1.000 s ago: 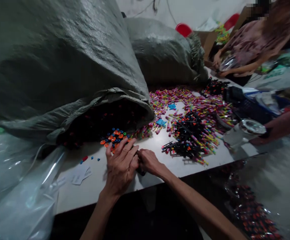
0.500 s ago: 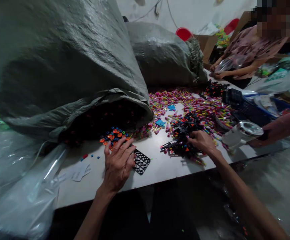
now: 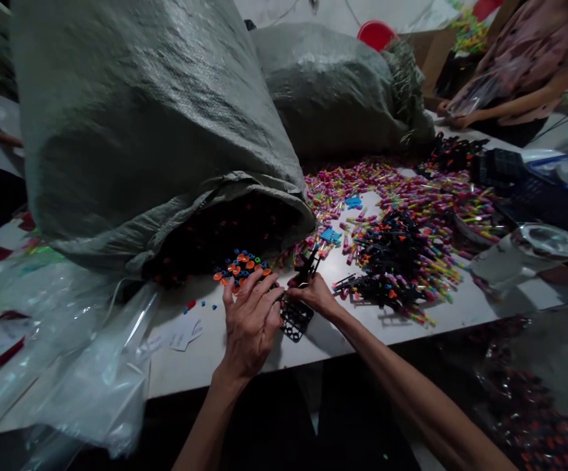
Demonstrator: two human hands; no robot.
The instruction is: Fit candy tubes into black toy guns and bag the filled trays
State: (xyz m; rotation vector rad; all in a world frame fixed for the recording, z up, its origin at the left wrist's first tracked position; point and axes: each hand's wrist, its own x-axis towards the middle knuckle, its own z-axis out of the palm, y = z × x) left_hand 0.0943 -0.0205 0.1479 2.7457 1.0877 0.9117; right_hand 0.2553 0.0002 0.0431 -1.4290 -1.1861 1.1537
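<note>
The left hand point(image 3: 250, 320) lies flat, fingers spread, pressing the black perforated tray point(image 3: 295, 320) onto the table point(image 3: 313, 340). The right hand point(image 3: 316, 294) pinches a black plastic strip point(image 3: 307, 267) just above the tray. Risk: the tray overhangs nothing but sits near the table edge; a sideways push could slide it off. The tray is a flat grid of round holes.

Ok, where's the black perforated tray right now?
In the head view the black perforated tray lies near the table's front edge, centre, half under the left hand, with the right hand just beside it.
</note>
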